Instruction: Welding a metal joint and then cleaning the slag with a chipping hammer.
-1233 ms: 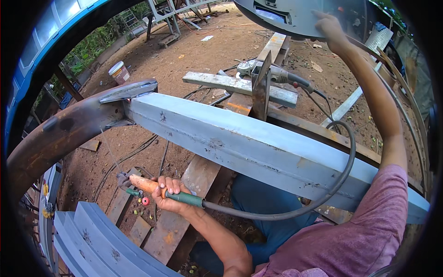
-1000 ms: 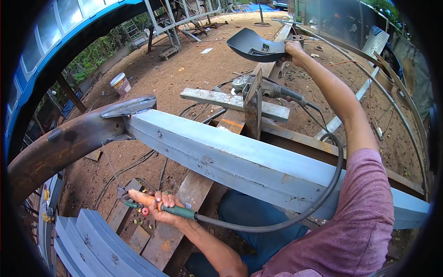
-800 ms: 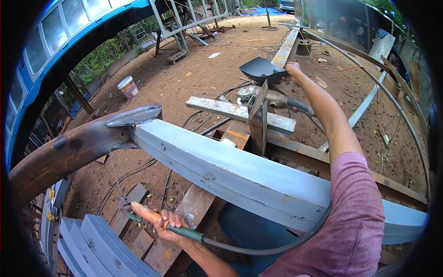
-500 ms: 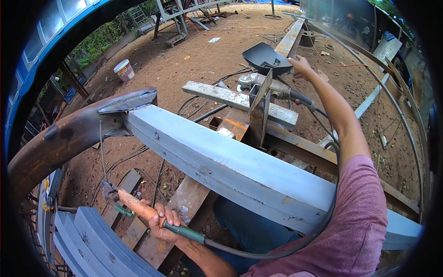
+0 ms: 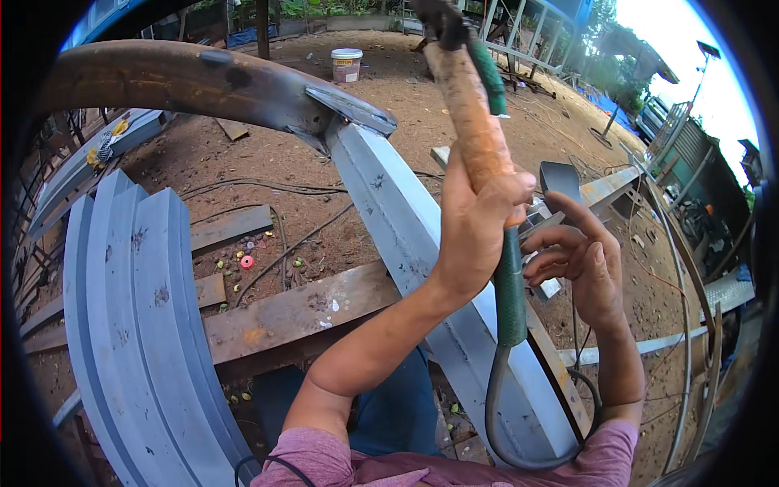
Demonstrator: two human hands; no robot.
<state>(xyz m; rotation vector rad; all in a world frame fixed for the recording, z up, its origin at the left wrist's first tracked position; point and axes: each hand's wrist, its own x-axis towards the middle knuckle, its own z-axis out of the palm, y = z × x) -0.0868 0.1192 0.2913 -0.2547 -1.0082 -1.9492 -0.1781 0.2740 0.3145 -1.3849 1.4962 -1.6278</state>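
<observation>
Raised in front of me, my left hand [image 5: 473,231] is wrapped round the worn orange grip of a welding electrode holder [image 5: 479,126]. Its dark jaw end points up out of the picture, so I cannot see whether a rod is in it. A green sleeve and grey cable [image 5: 492,398] hang below the grip. My right hand [image 5: 596,280] is up beside it, fingers bent and apart, holding nothing. Under both hands runs a grey steel beam [image 5: 377,178], its far end joined to a curved rusty pipe [image 5: 170,77] by a plate. A dark welding mask [image 5: 560,178] lies behind my right hand.
Curved grey steel sections [image 5: 134,284] are stacked at the left. A rusty flat bar [image 5: 284,316] crosses under the beam. Cables [image 5: 268,189] trail over the dirt. A white bucket [image 5: 346,66] stands farther back. Long metal bars [image 5: 677,243] run along the right side.
My left hand has lifted the electrode holder from low left to high centre. My right hand has come back from the welding mask to beside it. The view has turned.
</observation>
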